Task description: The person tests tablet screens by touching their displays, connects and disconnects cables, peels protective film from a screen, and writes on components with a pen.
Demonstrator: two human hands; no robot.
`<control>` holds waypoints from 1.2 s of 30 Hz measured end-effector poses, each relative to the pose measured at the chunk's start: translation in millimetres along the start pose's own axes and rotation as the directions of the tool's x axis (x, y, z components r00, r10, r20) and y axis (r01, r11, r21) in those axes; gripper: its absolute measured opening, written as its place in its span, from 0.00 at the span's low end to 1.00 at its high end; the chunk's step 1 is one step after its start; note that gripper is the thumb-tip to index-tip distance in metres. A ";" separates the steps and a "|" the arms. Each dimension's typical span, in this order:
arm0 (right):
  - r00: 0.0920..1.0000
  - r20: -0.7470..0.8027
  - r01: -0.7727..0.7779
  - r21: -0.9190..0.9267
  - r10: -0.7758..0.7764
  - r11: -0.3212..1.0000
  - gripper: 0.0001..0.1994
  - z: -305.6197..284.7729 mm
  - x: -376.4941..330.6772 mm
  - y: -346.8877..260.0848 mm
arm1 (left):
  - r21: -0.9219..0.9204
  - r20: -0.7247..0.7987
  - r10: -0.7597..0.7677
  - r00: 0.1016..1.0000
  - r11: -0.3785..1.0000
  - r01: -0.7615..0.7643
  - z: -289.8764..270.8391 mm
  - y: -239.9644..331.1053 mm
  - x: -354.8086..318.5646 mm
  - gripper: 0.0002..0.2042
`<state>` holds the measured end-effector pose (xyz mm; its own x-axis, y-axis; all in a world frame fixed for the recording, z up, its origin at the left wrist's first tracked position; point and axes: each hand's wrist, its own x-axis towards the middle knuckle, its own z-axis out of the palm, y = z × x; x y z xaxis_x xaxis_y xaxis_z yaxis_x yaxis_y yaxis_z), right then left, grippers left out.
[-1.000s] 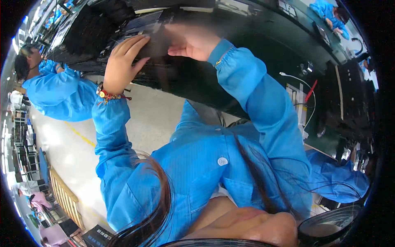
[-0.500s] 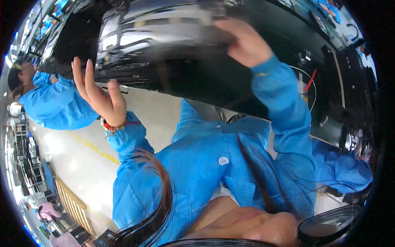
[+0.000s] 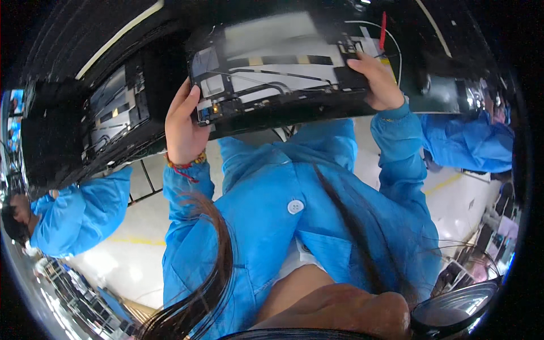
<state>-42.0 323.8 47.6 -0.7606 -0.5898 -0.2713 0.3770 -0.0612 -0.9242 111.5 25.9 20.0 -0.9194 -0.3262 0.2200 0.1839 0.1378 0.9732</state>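
Between my hands lies a flat electronic panel (image 3: 309, 72), black-framed, with silver plates, dark cables and small boards showing on its upper face. My left hand (image 3: 187, 127) grips its near left corner, thumb along the edge and the other fingers partly hidden. On the right side, my right hand (image 3: 381, 82) holds the opposite edge, thumb on top and the remaining fingers mostly out of sight. The panel is over the dark workbench, close to its near edge; I cannot tell whether it touches the surface.
A similar panel (image 3: 113, 107) lies on the bench to the left. Past my right hand are a red stick-shaped item (image 3: 383, 31) and a white cable (image 3: 400, 51). People in blue smocks are at the left (image 3: 85, 212) and right (image 3: 467, 141).
My left hand, raised and spread before, has closed on the panel's left corner. The right hand, blurred before, now grips its right edge. The view has turned, showing the left panel.
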 end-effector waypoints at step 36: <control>1.000 -0.004 -0.015 -0.225 0.015 0.974 0.18 -20.4 -20.8 -12.9 | 0.511 0.542 0.665 0.513 0.223 -0.830 16.1 55.4 -20.6 0.09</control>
<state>-41.8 353.3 59.7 -0.7570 -0.5877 -0.2857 0.2600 0.1302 -0.9568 135.1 55.3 68.4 -0.5377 0.4316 0.7243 0.6265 0.7794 0.0006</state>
